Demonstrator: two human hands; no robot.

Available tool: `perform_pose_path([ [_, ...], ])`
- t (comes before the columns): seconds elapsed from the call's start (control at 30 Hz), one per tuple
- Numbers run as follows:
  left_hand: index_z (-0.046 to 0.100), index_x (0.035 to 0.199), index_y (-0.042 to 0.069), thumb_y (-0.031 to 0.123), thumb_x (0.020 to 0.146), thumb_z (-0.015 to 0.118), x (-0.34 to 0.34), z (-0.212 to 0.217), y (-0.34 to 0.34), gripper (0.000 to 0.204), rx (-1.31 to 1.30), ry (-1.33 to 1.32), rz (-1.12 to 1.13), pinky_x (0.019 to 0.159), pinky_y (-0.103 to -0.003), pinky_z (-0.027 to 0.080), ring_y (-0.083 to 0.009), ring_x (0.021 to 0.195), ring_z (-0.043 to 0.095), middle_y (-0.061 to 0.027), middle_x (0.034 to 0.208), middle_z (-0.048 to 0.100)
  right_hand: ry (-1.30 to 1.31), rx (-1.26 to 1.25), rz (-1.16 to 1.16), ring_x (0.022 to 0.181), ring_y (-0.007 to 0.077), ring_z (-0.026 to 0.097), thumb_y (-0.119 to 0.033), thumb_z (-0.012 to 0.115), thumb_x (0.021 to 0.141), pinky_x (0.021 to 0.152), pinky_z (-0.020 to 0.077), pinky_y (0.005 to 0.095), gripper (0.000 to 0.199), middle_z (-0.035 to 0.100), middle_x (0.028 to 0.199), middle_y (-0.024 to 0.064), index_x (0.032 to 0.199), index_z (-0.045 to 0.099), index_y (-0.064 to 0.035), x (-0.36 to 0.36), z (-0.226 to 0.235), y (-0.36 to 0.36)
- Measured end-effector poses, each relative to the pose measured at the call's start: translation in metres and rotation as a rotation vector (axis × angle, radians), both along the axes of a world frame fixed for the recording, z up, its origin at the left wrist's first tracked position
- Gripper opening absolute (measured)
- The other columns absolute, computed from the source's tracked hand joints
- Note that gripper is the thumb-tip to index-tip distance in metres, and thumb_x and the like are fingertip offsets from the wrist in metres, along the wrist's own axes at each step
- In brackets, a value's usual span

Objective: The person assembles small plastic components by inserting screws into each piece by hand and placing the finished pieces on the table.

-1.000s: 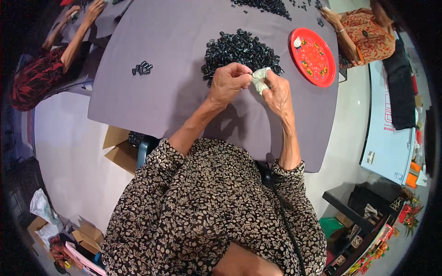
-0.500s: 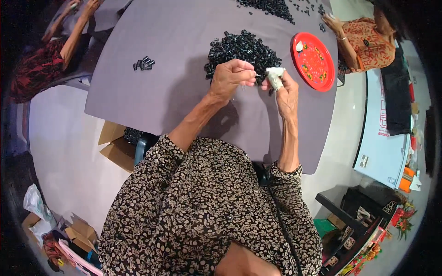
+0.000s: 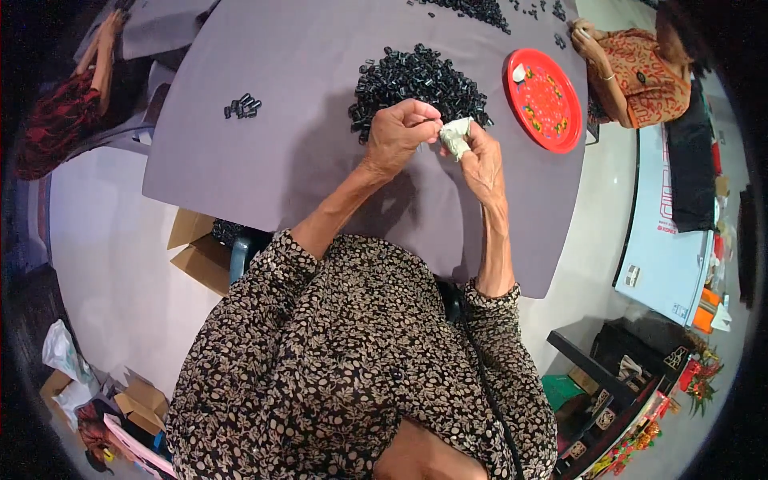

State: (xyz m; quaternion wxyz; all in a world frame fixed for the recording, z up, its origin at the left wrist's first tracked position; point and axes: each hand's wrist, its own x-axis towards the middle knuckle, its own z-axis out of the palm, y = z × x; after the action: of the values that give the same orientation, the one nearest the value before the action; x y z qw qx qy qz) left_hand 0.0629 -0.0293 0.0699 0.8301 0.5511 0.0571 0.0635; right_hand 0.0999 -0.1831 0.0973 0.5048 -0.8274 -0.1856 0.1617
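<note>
My left hand (image 3: 394, 138) is closed in a pinch at the near edge of a heap of small black cylindrical pieces (image 3: 420, 84). What lies between its fingertips is too small to make out. Close against those fingertips is my right hand (image 3: 482, 164), its fingers bent inward and a whitish wrap (image 3: 456, 138) around one or more of them. Whatever the right fingers grip is hidden by the wrap. A few more black pieces (image 3: 243, 106) lie apart on the grey tabletop (image 3: 264, 168), to the left.
A red round tray (image 3: 546, 100) with a small white item stands right of the heap. Another black heap (image 3: 472, 11) lies farther back. One co-worker in orange (image 3: 640, 76) is at the right, another in dark red (image 3: 64, 120) at the left. An open carton (image 3: 200, 268) is below the table's left side.
My right hand has moved left, bringing its wrapped fingers up to the left fingertips. My left hand keeps its pinch. The co-worker at the right has drawn both hands together.
</note>
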Motion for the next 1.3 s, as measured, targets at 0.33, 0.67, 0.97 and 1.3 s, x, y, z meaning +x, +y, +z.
perform_pose_path([
  [0.33,0.059,0.090,-0.001,0.005,0.076,0.063,0.001,-0.001,-0.002,0.015,-0.118,0.063,-0.022,0.063,-0.024,0.051,-0.0108,0.068,0.060,-0.0055,0.078,0.062,-0.226,0.008,-0.077,0.067,0.0078,0.052,0.002,0.040,0.079,0.059,0.0397,0.0212,0.020,0.058,0.074,0.0024,0.092,0.054,-0.0007,-0.004,-0.002,0.006],
  [0.67,0.059,0.088,-0.001,0.005,0.076,0.060,0.000,-0.010,0.002,0.013,0.023,0.052,-0.047,0.059,-0.021,0.048,-0.0082,0.065,0.056,-0.0036,0.073,0.060,0.024,0.222,-0.166,0.063,0.0064,0.051,-0.010,0.051,0.085,0.054,0.0368,0.0203,0.010,0.058,0.070,0.0007,0.091,0.054,-0.0026,0.000,-0.002,-0.001],
  [0.97,0.063,0.091,0.003,0.012,0.073,0.061,0.001,-0.015,0.001,0.020,0.618,0.073,-0.120,0.056,-0.022,0.043,-0.0066,0.063,0.055,-0.0010,0.070,0.059,0.069,0.236,-0.165,0.062,0.0101,0.054,-0.010,0.050,0.085,0.057,0.0414,0.0225,0.011,0.056,0.070,0.0030,0.090,0.054,-0.0009,0.003,-0.012,-0.009],
  [1.3,0.055,0.107,-0.001,0.010,0.082,0.058,-0.001,0.020,0.013,0.027,-0.315,0.095,-0.243,0.070,-0.029,0.051,-0.0164,0.076,0.060,-0.0127,0.090,0.061,-0.003,0.249,-0.073,0.069,0.0123,0.057,-0.004,0.047,0.084,0.065,0.0460,0.0246,0.014,0.058,0.078,0.0046,0.096,0.053,0.0000,-0.001,0.035,0.004],
])
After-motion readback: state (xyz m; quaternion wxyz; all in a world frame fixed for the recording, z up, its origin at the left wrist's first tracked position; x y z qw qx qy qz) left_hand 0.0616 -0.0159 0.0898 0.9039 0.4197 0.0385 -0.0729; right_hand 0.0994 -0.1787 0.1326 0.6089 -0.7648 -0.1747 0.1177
